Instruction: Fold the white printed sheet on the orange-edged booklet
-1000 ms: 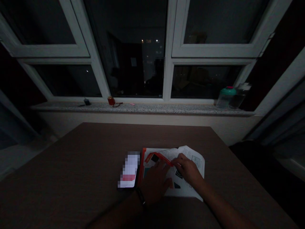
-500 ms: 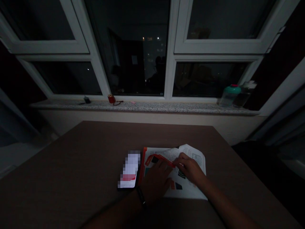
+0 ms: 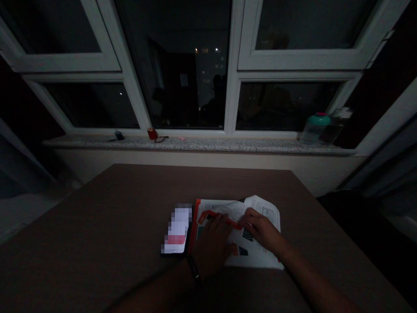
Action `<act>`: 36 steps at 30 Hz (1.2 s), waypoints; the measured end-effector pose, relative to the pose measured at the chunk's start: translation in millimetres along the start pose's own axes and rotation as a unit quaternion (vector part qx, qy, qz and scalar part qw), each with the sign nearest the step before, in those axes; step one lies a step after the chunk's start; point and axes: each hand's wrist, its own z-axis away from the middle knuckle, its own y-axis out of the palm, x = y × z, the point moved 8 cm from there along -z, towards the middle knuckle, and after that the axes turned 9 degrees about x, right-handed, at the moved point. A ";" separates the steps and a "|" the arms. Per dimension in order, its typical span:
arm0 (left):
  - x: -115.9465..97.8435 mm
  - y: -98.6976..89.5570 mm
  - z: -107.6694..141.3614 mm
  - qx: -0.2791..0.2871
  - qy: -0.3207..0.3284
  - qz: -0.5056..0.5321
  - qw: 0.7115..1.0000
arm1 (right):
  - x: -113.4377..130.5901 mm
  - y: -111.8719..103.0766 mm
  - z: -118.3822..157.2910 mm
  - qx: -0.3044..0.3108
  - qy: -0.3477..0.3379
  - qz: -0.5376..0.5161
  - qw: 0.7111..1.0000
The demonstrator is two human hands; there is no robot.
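A red-edged fold [image 3: 235, 224] of a book [image 3: 257, 260] is being pinched by the narrowed right hand [image 3: 263, 229] — while the book is being pressed by the left hand [image 3: 211, 243], laid flat with its thumb apart. The book is being supported by a table [image 3: 114, 226], as is a lit phone [image 3: 178, 226] just left of it. Beyond the book, a red jar [image 3: 152, 134] and a green-lidded bottle [image 3: 314, 128] are being held up by a windowsill [image 3: 228, 146].

Smooth paper booklet [image 3: 254, 259], matt wood-look table [image 3: 137, 204], speckled stone-like windowsill [image 3: 208, 144].
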 end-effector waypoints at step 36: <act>-9.6 1.8 1.6 0.027 0.007 -0.040 0.999 | 24.3 10.0 -0.7 -0.055 -0.059 0.128 0.988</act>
